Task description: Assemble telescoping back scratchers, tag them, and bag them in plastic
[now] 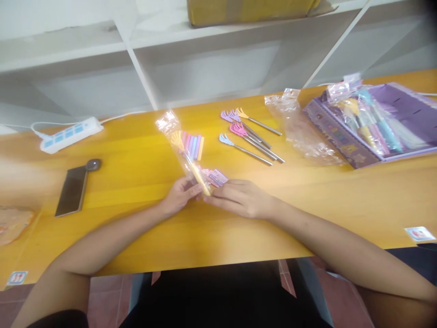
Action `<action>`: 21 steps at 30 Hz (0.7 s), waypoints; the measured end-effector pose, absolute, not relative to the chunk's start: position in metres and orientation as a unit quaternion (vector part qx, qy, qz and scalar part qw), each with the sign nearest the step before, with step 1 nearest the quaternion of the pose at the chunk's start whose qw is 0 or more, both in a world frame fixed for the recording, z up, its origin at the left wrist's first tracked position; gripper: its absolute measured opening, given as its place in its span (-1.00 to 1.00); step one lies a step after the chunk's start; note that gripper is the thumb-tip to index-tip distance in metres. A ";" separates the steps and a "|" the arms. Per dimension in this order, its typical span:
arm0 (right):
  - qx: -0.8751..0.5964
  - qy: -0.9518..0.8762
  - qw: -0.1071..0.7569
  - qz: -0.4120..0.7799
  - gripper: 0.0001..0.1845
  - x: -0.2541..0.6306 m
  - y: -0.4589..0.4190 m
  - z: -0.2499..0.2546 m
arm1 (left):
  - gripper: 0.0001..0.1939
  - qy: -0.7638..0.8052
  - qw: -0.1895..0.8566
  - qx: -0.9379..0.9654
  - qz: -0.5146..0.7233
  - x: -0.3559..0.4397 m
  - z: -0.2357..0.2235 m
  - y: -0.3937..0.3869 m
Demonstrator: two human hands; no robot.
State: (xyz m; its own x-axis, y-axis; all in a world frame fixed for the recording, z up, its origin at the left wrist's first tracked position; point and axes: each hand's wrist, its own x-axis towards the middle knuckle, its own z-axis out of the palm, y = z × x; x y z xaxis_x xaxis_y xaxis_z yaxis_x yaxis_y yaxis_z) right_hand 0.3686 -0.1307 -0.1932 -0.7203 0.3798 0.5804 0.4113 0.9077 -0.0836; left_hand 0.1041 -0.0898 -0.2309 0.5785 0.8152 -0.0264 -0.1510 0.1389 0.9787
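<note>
A yellow back scratcher (pixel 197 174) in a clear plastic sleeve lies tilted between my hands, its claw end pointing away from me. My left hand (pixel 180 195) pinches the sleeve near the handle's lower end. The fingers of my right hand (pixel 241 198) are closed at the handle's bottom tip, on the sleeve's near end. Just beyond my right fingers are small purple-and-pink printed cards (pixel 217 177). Past the sleeve lies a row of pastel handle tubes (pixel 194 146). Farther right rest several metal-rod back scratchers (pixel 254 139) with purple, pink, blue and yellow claws.
An open purple display box (pixel 362 152) with wrapped back scratchers stands at the right, beside empty clear bags (pixel 297 130). A power strip (pixel 73 135), a phone (pixel 71 190) and a small dark round object (pixel 93 164) are at the left. Behind, a shelf holds a cardboard box (pixel 239 11).
</note>
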 end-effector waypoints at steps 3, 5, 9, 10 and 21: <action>-0.176 -0.927 0.329 -0.042 -0.58 0.367 -0.128 -0.198 | -0.60 0.309 0.697 0.536 0.362 0.105 -0.231 -0.088; -0.176 -0.923 0.340 -0.034 -0.58 0.368 -0.126 -0.200 | -0.59 0.321 0.703 0.519 0.366 0.106 -0.228 -0.088; -0.205 -0.914 0.343 -0.066 -0.62 0.370 -0.124 -0.198 | -0.51 0.349 0.715 0.487 0.360 0.110 -0.220 -0.089; -0.204 -0.917 0.335 -0.070 -0.66 0.370 -0.124 -0.197 | -0.51 0.351 0.716 0.485 0.359 0.111 -0.219 -0.089; -0.225 -0.897 0.378 0.055 -0.78 0.361 -0.137 -0.191 | -0.48 0.355 0.655 0.569 0.349 0.111 -0.225 -0.091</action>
State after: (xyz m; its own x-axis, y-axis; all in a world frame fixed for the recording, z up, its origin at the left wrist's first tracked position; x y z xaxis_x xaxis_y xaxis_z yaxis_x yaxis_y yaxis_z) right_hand 0.3611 -0.1367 -0.1910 -0.6138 0.4450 0.6521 0.3617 0.8927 -0.2687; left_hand 0.1105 -0.0911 -0.2251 0.5052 0.8604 -0.0673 -0.0536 0.1091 0.9926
